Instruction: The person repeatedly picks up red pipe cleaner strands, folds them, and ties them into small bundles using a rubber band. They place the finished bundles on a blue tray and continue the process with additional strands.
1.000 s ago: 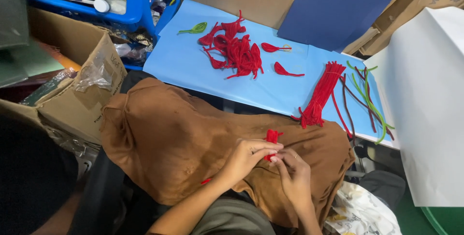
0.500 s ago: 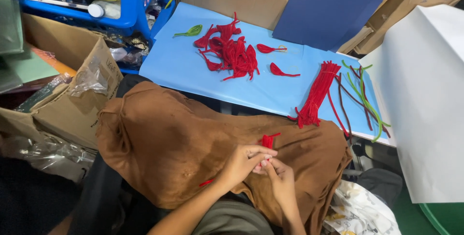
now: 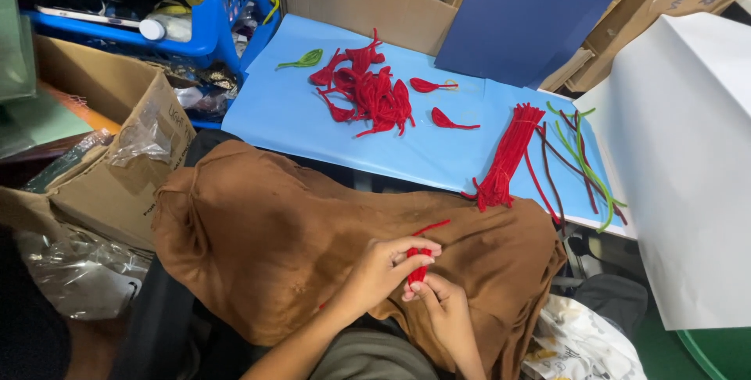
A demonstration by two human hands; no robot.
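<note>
Two hands pinch a red stem over a brown cloth.

The left hand (image 3: 383,267) and right hand (image 3: 438,306) meet at the lower middle — fingers curled closed on a red stem (image 3: 418,263), whose free end sticks out toward 1 o'clock. Under them lies the brown cloth (image 3: 266,231), draped over the lap. At 12 o'clock, a blue sheet (image 3: 313,122) carries a red pile (image 3: 368,87) of bent pieces; at 1 o'clock a red bundle (image 3: 508,153) of straight stems lies just beside loose green and dark stems (image 3: 583,161). At 9 o'clock — a cardboard box (image 3: 102,153).
</note>
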